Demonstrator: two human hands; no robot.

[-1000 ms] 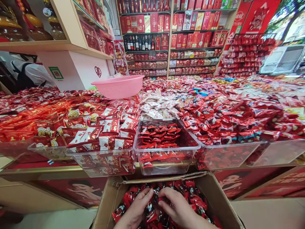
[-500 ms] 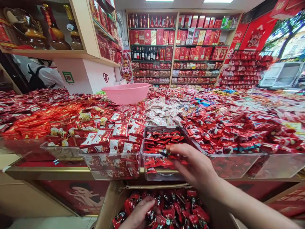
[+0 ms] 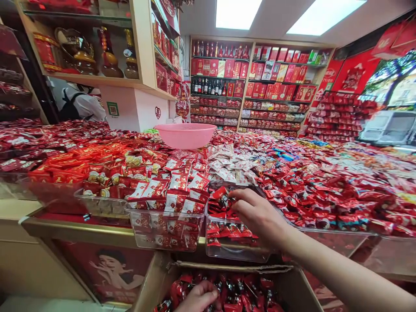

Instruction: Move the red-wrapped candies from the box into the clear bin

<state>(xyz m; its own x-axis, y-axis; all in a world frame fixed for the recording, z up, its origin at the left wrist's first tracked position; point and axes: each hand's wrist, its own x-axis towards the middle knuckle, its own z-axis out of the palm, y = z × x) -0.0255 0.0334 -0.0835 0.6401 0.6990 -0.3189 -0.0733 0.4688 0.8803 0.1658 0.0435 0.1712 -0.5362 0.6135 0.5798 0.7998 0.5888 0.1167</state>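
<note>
My right hand (image 3: 260,213) reaches over a clear plastic bin (image 3: 237,252) of red packets. Its fingers are bent, with a red-and-black wrapped candy (image 3: 222,197) at the fingertips, just above the packets; the thumb is mostly hidden. Low in the view, my left hand (image 3: 202,295) is inside an open cardboard box (image 3: 152,277) among many red-and-black wrapped candies (image 3: 250,291). Thumb and forefinger are pressed together there, seemingly on wrapped candy, though the hand itself covers most of it.
Left of the bin stands another clear bin (image 3: 165,236) with white-and-red packets. Candy heaps spread behind, with a pink plastic basket (image 3: 186,136) on them. A gold counter edge (image 3: 97,234) runs behind the box. Shelves of bottles and boxes (image 3: 221,67) line the back; a person in white (image 3: 85,106) is at far left.
The view has tilted up and swung left. My right hand has brought the wrapped candy down over the bin's packets. My left hand stays in the box, its thumb and forefinger pressed together.
</note>
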